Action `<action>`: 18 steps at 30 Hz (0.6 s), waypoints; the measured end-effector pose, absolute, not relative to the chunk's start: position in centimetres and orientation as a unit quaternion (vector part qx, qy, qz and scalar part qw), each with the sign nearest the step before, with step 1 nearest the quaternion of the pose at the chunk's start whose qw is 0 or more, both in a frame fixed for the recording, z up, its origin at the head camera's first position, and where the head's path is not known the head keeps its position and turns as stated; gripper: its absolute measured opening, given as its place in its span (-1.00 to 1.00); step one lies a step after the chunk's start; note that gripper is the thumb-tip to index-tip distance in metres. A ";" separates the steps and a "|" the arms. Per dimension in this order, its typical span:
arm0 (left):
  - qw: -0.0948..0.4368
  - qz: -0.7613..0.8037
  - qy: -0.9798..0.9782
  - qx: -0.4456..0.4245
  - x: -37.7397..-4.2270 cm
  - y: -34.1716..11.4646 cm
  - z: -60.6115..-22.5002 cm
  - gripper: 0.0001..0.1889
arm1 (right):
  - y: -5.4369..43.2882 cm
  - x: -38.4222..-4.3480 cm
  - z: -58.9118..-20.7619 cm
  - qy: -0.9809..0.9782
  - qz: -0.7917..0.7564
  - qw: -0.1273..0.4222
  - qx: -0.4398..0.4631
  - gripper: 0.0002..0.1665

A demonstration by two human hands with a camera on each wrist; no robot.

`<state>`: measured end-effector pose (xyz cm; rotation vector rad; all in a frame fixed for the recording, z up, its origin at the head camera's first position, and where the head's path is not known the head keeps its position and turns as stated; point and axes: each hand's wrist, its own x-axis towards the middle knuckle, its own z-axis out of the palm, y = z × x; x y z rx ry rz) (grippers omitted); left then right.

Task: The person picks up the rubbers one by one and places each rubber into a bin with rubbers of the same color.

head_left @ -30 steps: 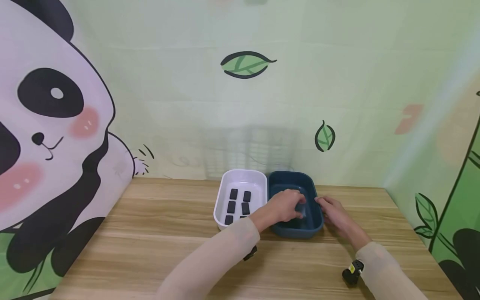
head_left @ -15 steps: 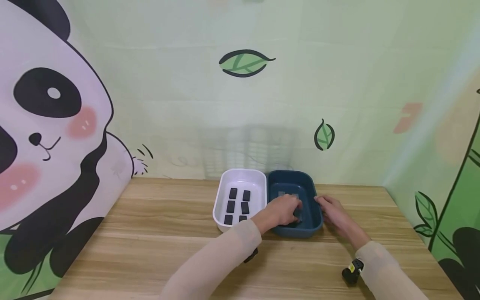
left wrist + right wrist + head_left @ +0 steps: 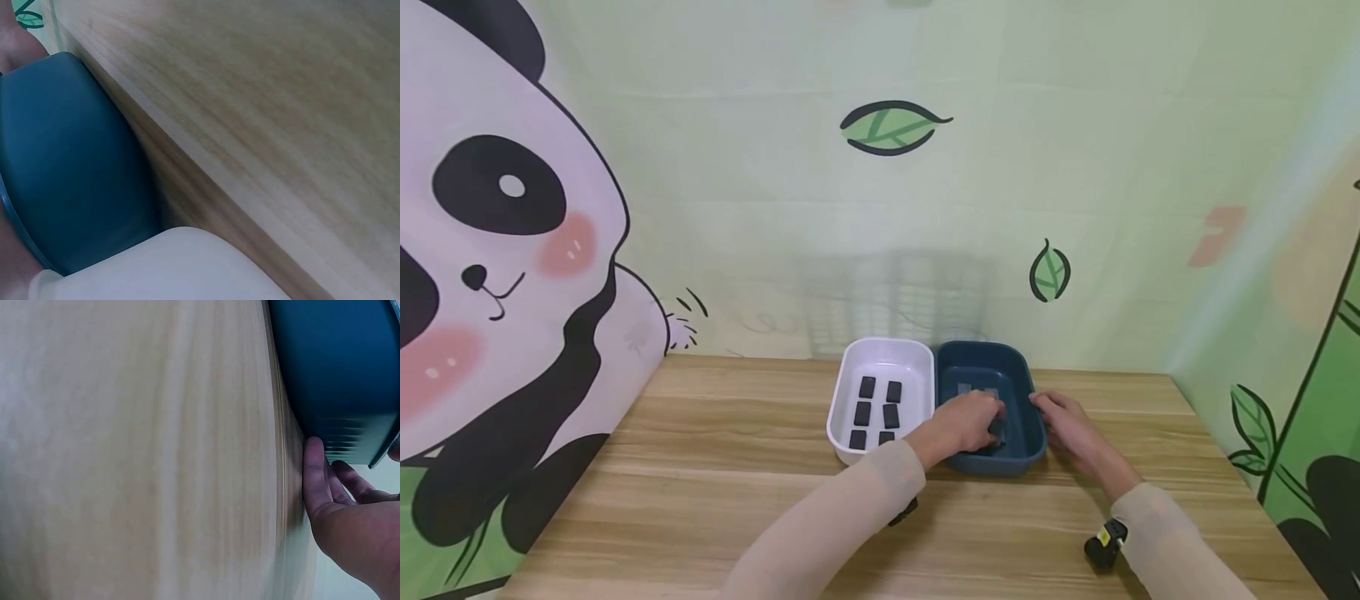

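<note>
My left hand (image 3: 973,419) reaches down into the dark blue bin (image 3: 1021,462), its fingers bent near the floor. I cannot tell what, if anything, it pinches. Beyond the knuckles, pale translucent pieces (image 3: 992,392) show on the bin's floor. At the bin's right side my right hand (image 3: 1070,425) holds the rim. In the right wrist view, fingers (image 3: 317,472) lie along the outer wall while one fingertip overlaps the rim. Only a strip of the left hand's skin (image 3: 12,256) appears in the left wrist view.
A white bin (image 3: 833,429) stands against the blue one on the left. Inside it are several black rectangular blocks (image 3: 891,415) in two columns; my left forearm covers its front corner. The wooden table (image 3: 737,417) ends at a printed panda backdrop (image 3: 737,167).
My left hand has lowered a little into the blue bin and its fingers have closed inward. The translucent pieces have come into sight behind it. The right hand keeps its place at the rim.
</note>
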<state>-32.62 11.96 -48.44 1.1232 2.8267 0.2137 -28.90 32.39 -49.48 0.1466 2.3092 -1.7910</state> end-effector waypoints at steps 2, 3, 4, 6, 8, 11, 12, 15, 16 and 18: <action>0.047 0.066 0.926 0.368 -32.6 12.0 -48.5 -0.58 | 32.4 -28.9 -49.5 0.783 -0.610 0.109 0.052 -0.21; 0.048 0.066 0.926 0.368 -32.6 12.0 -48.4 -0.58 | 32.4 -28.9 -49.5 0.783 -0.610 0.109 0.054 -0.21; 0.047 0.064 0.926 0.368 -32.6 12.1 -48.4 -0.59 | 32.4 -28.9 -49.5 0.784 -0.609 0.109 0.053 -0.20; 0.046 0.061 0.926 0.369 -32.5 12.1 -48.2 -0.59 | 32.5 -29.0 -49.4 0.787 -0.605 0.109 0.052 -0.19; 0.043 0.057 0.926 0.371 -32.3 12.1 -47.9 -0.59 | 32.5 -29.1 -49.3 0.788 -0.604 0.110 0.054 -0.17; 0.042 0.051 0.924 0.376 -32.2 12.0 -47.5 -0.59 | 32.6 -29.1 -49.2 0.790 -0.601 0.110 0.052 -0.15; 0.041 0.051 0.923 0.379 -32.2 12.0 -47.4 -0.58 | 32.6 -29.1 -49.3 0.790 -0.601 0.110 0.052 -0.16; 0.044 0.059 0.920 0.384 -32.4 11.7 -47.0 -0.50 | 32.6 -28.9 -49.3 0.791 -0.602 0.107 0.041 -0.20; 0.046 0.065 0.920 0.384 -32.4 11.5 -46.7 -0.47 | 32.5 -28.8 -49.4 0.790 -0.603 0.104 0.039 -0.21; 0.046 0.082 0.919 0.383 -32.4 10.8 -46.0 -0.43 | 32.4 -28.8 -49.4 0.790 -0.604 0.103 0.034 -0.24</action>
